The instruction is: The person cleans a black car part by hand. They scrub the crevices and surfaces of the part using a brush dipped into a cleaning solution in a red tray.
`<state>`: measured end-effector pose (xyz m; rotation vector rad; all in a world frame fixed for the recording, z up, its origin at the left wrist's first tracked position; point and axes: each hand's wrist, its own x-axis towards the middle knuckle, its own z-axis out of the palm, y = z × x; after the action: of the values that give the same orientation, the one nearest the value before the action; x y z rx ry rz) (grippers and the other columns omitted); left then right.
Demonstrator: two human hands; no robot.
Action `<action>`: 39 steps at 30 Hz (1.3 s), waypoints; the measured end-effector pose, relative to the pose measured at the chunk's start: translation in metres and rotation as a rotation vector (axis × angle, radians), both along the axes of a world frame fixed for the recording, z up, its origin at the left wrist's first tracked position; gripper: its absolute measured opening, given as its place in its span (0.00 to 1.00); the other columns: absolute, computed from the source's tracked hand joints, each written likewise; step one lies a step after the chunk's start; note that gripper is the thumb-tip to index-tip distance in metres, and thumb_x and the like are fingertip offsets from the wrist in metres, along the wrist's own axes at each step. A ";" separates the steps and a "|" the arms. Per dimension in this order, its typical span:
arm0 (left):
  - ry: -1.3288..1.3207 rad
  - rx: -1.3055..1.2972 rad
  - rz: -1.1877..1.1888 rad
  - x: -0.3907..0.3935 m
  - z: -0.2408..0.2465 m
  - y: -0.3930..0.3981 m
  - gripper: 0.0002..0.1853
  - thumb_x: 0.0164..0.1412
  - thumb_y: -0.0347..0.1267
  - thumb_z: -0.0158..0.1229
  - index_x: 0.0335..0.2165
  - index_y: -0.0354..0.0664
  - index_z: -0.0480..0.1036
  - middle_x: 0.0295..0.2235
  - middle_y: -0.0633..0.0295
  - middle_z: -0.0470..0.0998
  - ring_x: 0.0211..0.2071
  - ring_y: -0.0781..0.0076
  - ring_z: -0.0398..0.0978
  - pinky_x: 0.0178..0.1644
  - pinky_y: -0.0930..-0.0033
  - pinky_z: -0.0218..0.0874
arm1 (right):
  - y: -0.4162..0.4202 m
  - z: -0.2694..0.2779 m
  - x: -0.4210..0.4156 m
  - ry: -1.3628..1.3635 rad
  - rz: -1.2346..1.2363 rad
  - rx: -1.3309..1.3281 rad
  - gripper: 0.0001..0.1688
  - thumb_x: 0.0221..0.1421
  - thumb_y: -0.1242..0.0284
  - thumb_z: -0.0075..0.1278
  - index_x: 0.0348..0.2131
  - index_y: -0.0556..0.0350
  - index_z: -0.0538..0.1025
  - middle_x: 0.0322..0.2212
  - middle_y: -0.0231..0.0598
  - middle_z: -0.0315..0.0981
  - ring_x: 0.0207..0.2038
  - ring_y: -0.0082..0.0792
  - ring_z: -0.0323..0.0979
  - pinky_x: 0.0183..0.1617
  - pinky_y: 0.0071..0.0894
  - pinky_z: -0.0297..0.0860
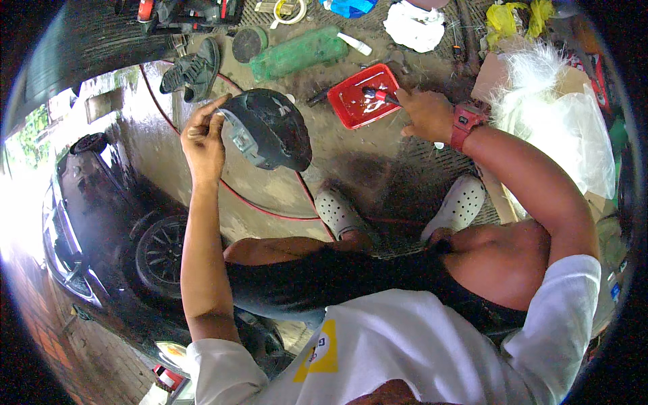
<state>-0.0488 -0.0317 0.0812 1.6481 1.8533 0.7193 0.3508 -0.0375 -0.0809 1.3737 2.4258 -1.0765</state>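
My left hand (202,139) pinches the pale grey edge of a black curved shell (276,126), which looks like a car mirror housing. Its dark outer surface is uneven, with a few light marks. Over on the right, my right hand (425,114) grips a paintbrush (380,95) with a red band and dark bristles. The brush head is inside a shallow red plastic tray (349,90), among whitish, shiny wet patches. A red watch sits on my right wrist.
Loose white glass-like fibres (531,96) and a clear plastic bag (582,147) lie at right. A green bottle (301,54), masking tape (289,11) and sandals (195,71) are ahead. A thin red hose (253,205) crosses the floor. A black car (111,202) stands at left.
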 end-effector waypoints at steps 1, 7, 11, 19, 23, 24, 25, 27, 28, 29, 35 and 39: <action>-0.012 -0.007 0.011 -0.001 0.000 -0.002 0.13 0.67 0.20 0.54 0.48 0.33 0.79 0.46 0.59 0.83 0.45 0.76 0.77 0.53 0.74 0.65 | 0.000 -0.002 -0.002 -0.005 -0.004 -0.040 0.41 0.48 0.66 0.68 0.54 0.61 0.63 0.35 0.60 0.78 0.40 0.63 0.78 0.44 0.59 0.73; -0.082 0.011 -0.034 0.004 0.005 0.000 0.16 0.67 0.17 0.51 0.49 0.34 0.79 0.49 0.57 0.82 0.47 0.75 0.77 0.54 0.74 0.65 | -0.002 -0.025 -0.005 0.041 -0.099 -0.067 0.33 0.51 0.72 0.62 0.52 0.63 0.64 0.30 0.59 0.79 0.36 0.64 0.79 0.40 0.61 0.74; -0.117 0.003 -0.061 -0.001 0.004 0.001 0.16 0.67 0.17 0.51 0.50 0.33 0.78 0.50 0.54 0.81 0.51 0.72 0.77 0.57 0.73 0.64 | 0.013 -0.027 -0.001 0.067 -0.108 0.092 0.25 0.52 0.75 0.57 0.49 0.63 0.70 0.31 0.55 0.80 0.37 0.61 0.80 0.39 0.60 0.76; -0.101 -0.004 -0.064 0.001 0.012 -0.004 0.15 0.68 0.18 0.51 0.50 0.32 0.77 0.52 0.52 0.80 0.54 0.67 0.77 0.61 0.70 0.63 | 0.042 0.023 -0.006 0.083 -0.119 0.250 0.15 0.52 0.74 0.57 0.42 0.54 0.78 0.33 0.51 0.81 0.39 0.56 0.81 0.41 0.57 0.76; -0.070 0.006 -0.079 0.003 0.012 -0.003 0.15 0.68 0.19 0.51 0.50 0.32 0.78 0.52 0.52 0.80 0.55 0.67 0.76 0.62 0.69 0.62 | 0.041 0.036 -0.008 0.072 -0.135 0.195 0.13 0.52 0.75 0.55 0.40 0.54 0.77 0.32 0.51 0.80 0.40 0.56 0.79 0.43 0.58 0.72; -0.084 0.002 -0.076 0.004 0.012 -0.002 0.15 0.68 0.19 0.51 0.50 0.32 0.78 0.52 0.52 0.80 0.55 0.68 0.76 0.62 0.69 0.62 | 0.040 0.036 -0.008 0.077 -0.143 0.200 0.12 0.52 0.76 0.55 0.39 0.54 0.77 0.32 0.51 0.80 0.40 0.56 0.79 0.43 0.58 0.72; -0.097 -0.002 -0.073 0.005 0.013 -0.003 0.15 0.68 0.19 0.51 0.50 0.32 0.78 0.52 0.52 0.80 0.55 0.68 0.76 0.62 0.69 0.62 | 0.039 0.034 -0.008 0.082 -0.142 0.212 0.12 0.52 0.76 0.55 0.39 0.54 0.77 0.32 0.51 0.80 0.40 0.56 0.79 0.43 0.58 0.72; -0.113 0.011 -0.094 0.005 0.013 -0.003 0.15 0.68 0.18 0.51 0.50 0.32 0.78 0.52 0.52 0.81 0.55 0.68 0.76 0.62 0.69 0.62 | 0.038 0.032 -0.009 0.090 -0.137 0.235 0.12 0.51 0.77 0.55 0.39 0.54 0.77 0.32 0.51 0.80 0.40 0.56 0.79 0.43 0.59 0.72; -0.115 0.027 -0.117 0.005 0.012 -0.002 0.15 0.68 0.18 0.50 0.50 0.33 0.78 0.52 0.52 0.81 0.55 0.68 0.76 0.62 0.70 0.62 | 0.037 0.034 -0.009 0.102 -0.142 0.229 0.12 0.51 0.77 0.55 0.39 0.54 0.77 0.32 0.51 0.80 0.40 0.56 0.79 0.43 0.59 0.72; -0.117 0.043 -0.141 0.005 0.011 -0.002 0.15 0.68 0.18 0.50 0.50 0.33 0.78 0.52 0.52 0.81 0.55 0.69 0.76 0.62 0.70 0.62 | 0.037 0.037 -0.009 0.113 -0.146 0.223 0.12 0.51 0.77 0.55 0.39 0.55 0.77 0.32 0.51 0.80 0.40 0.57 0.79 0.43 0.59 0.72; -0.121 0.021 -0.133 0.011 0.008 0.001 0.17 0.67 0.17 0.48 0.50 0.34 0.78 0.53 0.52 0.80 0.53 0.72 0.76 0.57 0.75 0.62 | 0.037 0.029 -0.005 0.122 -0.175 0.217 0.13 0.50 0.78 0.55 0.39 0.56 0.78 0.32 0.51 0.80 0.40 0.57 0.79 0.42 0.59 0.73; -0.111 0.053 -0.195 0.015 0.004 0.006 0.17 0.67 0.18 0.48 0.50 0.35 0.78 0.52 0.54 0.81 0.44 0.81 0.77 0.46 0.83 0.62 | 0.039 0.029 -0.005 0.175 -0.181 0.169 0.14 0.49 0.78 0.55 0.39 0.57 0.78 0.31 0.52 0.80 0.38 0.57 0.79 0.41 0.59 0.73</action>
<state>-0.0336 -0.0257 0.0856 1.7560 1.5836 0.7651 0.3459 0.0010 -0.0516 1.6441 2.6100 -1.0956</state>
